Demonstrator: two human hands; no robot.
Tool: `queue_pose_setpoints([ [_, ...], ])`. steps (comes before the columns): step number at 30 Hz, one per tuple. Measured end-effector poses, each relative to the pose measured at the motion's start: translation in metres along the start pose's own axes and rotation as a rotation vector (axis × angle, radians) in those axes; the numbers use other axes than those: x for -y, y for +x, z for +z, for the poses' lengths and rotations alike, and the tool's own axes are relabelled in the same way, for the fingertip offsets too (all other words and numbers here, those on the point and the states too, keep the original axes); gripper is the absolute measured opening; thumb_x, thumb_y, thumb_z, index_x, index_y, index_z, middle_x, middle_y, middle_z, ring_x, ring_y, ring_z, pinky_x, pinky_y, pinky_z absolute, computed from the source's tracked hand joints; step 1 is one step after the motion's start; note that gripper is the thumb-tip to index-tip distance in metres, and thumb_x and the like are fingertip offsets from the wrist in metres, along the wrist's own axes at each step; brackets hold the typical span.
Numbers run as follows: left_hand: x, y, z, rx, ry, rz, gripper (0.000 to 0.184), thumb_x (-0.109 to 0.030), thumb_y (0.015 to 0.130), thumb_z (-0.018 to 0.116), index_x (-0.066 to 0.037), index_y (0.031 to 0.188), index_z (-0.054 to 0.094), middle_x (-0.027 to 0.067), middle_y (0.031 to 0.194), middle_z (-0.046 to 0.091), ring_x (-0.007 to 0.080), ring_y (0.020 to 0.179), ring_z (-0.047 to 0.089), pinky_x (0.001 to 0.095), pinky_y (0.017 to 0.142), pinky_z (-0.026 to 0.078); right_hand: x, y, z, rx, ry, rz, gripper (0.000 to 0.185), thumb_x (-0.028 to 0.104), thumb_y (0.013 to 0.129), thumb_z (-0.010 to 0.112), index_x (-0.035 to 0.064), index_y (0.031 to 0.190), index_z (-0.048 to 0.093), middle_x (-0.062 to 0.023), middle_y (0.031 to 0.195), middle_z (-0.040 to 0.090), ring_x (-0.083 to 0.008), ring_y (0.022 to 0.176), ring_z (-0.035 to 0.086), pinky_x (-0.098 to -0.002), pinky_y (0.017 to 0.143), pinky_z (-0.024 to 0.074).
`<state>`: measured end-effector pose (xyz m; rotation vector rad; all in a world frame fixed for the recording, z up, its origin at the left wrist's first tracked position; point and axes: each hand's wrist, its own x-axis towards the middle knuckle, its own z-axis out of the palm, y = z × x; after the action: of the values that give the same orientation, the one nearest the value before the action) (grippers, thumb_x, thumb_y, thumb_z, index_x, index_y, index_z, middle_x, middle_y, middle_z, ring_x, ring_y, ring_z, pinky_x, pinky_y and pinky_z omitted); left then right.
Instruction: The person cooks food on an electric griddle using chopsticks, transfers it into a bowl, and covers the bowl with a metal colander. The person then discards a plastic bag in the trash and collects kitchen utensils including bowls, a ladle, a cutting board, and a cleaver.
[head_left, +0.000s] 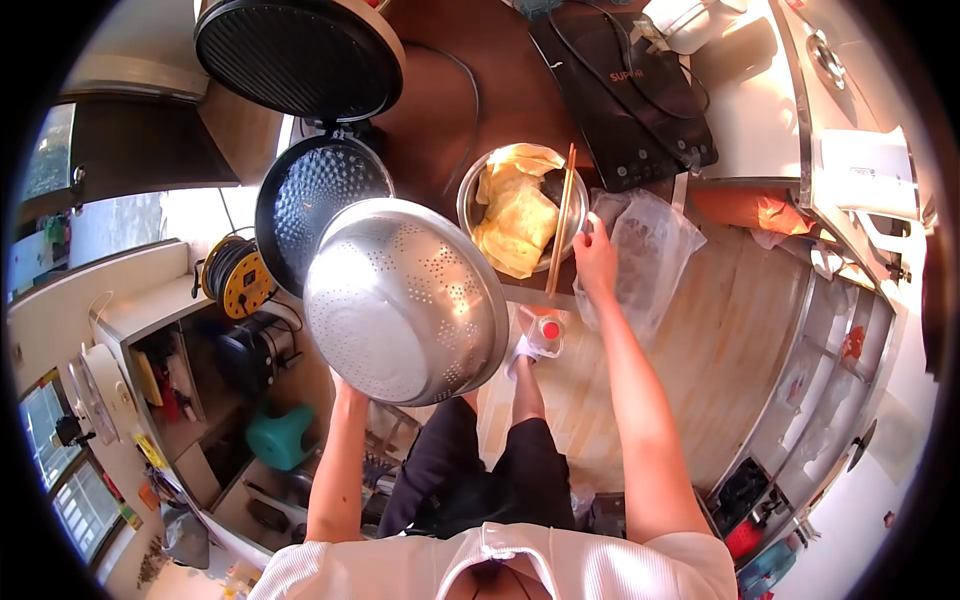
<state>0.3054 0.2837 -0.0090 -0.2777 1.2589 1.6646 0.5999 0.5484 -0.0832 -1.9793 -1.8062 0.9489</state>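
A metal colander [400, 300] is held up and tilted, its perforated underside facing the camera. My left hand [345, 385] is at its lower left edge, its fingers mostly hidden behind it. My right hand [596, 262] is closed on the right rim of a metal bowl [468, 190] at the table's edge. Flat yellow pieces of food [516, 222] lie in the bowl. A pair of chopsticks [565, 215] rests across its right side. Just right of my right hand, a clear plastic bag [650, 255] hangs over the table edge.
An open electric griddle [320, 185], lid raised, stands at the left behind the colander. A black induction cooker [625, 100] with a cable lies at the back right. Below are a bottle with a red cap [545, 332], a cable reel [237, 277] and a green stool [280, 438].
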Motion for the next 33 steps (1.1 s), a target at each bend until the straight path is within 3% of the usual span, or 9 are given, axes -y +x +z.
queue_pose_setpoints([
  [8, 0.021, 0.019, -0.011, 0.145, 0.102, -0.01, 0.035, -0.023, 0.09, 0.045, -0.002, 0.117, 0.049, 0.0117, 0.111, 0.056, 0.0239, 0.095, 0.057, 0.0361, 0.079, 0.051, -0.038, -0.003, -0.022, -0.014, 0.044, -0.077, 0.041, 0.014, 0.077, 0.055, 0.0102, 0.117, 0.052, -0.0131, 0.066, 0.058, -0.0271, 0.06, 0.058, -0.0377, 0.059, 0.0452],
  [14, 0.049, 0.032, 0.075, 0.134, 0.087, -0.028, 0.035, -0.023, 0.092, 0.042, -0.004, 0.121, 0.045, 0.0113, 0.112, 0.055, 0.0233, 0.099, 0.056, 0.0352, 0.082, 0.05, -0.038, 0.013, -0.039, 0.069, 0.061, -0.123, 0.036, 0.014, 0.081, 0.054, 0.0107, 0.117, 0.053, -0.0135, 0.075, 0.06, -0.0226, 0.066, 0.058, -0.0337, 0.062, 0.0447],
  [17, 0.062, 0.067, 0.121, 0.11, 0.118, 0.0, 0.033, -0.025, 0.093, 0.039, -0.006, 0.119, 0.045, 0.0097, 0.111, 0.055, 0.0208, 0.098, 0.057, 0.0326, 0.083, 0.049, -0.051, 0.006, -0.048, -0.036, 0.342, -0.089, 0.035, 0.022, 0.087, 0.051, 0.0074, 0.118, 0.052, -0.0078, 0.082, 0.061, -0.0144, 0.073, 0.057, -0.029, 0.064, 0.0439],
  [20, 0.073, 0.099, 0.155, 0.143, 0.164, 0.068, 0.027, -0.024, 0.092, 0.045, -0.007, 0.113, 0.048, 0.0048, 0.1, 0.057, 0.0138, 0.092, 0.056, 0.0292, 0.078, 0.048, -0.008, -0.019, -0.087, 0.096, 1.018, 0.306, 0.039, 0.032, 0.091, 0.045, 0.004, 0.118, 0.052, -0.0019, 0.083, 0.059, -0.009, 0.076, 0.054, -0.0253, 0.066, 0.0429],
  [23, 0.088, 0.124, 0.16, 0.159, 0.167, 0.085, 0.026, -0.023, 0.092, 0.047, -0.006, 0.112, 0.049, 0.0051, 0.103, 0.057, 0.0154, 0.096, 0.054, 0.0329, 0.083, 0.045, -0.003, -0.02, -0.087, 0.048, 0.879, 0.168, 0.045, 0.039, 0.092, 0.04, 0.0035, 0.117, 0.053, -0.0004, 0.086, 0.059, -0.0076, 0.076, 0.053, -0.0239, 0.066, 0.0427],
  [28, 0.071, 0.118, 0.155, 0.267, 0.029, 0.058, 0.03, -0.019, 0.092, 0.041, -0.004, 0.118, 0.045, 0.011, 0.112, 0.054, 0.0223, 0.099, 0.056, 0.0347, 0.084, 0.048, -0.066, -0.025, -0.066, 0.092, 0.186, 0.032, 0.04, 0.037, 0.087, 0.048, 0.0031, 0.106, 0.056, -0.0119, 0.09, 0.063, -0.0226, 0.077, 0.06, -0.0346, 0.066, 0.046],
  [30, 0.061, 0.107, 0.148, 0.383, 0.081, 0.135, 0.035, -0.02, 0.092, 0.042, -0.001, 0.122, 0.042, 0.0118, 0.116, 0.052, 0.0215, 0.101, 0.055, 0.0343, 0.085, 0.048, -0.066, -0.04, -0.061, 0.152, -0.038, 0.02, 0.036, 0.035, 0.086, 0.049, 0.0027, 0.102, 0.057, -0.0153, 0.087, 0.064, -0.028, 0.077, 0.061, -0.0372, 0.067, 0.0464],
  [31, 0.06, 0.107, 0.135, 0.389, 0.379, 0.257, 0.039, -0.021, 0.092, 0.04, 0.0, 0.125, 0.039, 0.0125, 0.119, 0.051, 0.0209, 0.102, 0.054, 0.0341, 0.086, 0.047, -0.051, -0.049, -0.063, 0.215, -0.071, 0.079, 0.035, 0.034, 0.087, 0.049, 0.0025, 0.1, 0.057, -0.0163, 0.085, 0.063, -0.0294, 0.077, 0.061, -0.037, 0.068, 0.0465],
  [33, 0.059, 0.113, 0.126, 0.376, 0.059, 0.058, 0.043, -0.028, 0.093, 0.037, -0.001, 0.127, 0.037, 0.014, 0.124, 0.047, 0.0239, 0.108, 0.051, 0.0369, 0.091, 0.045, -0.049, -0.058, -0.059, 0.265, -0.102, 0.107, 0.032, 0.032, 0.087, 0.048, 0.0024, 0.093, 0.058, -0.0166, 0.081, 0.064, -0.0335, 0.076, 0.061, -0.0391, 0.067, 0.0462],
])
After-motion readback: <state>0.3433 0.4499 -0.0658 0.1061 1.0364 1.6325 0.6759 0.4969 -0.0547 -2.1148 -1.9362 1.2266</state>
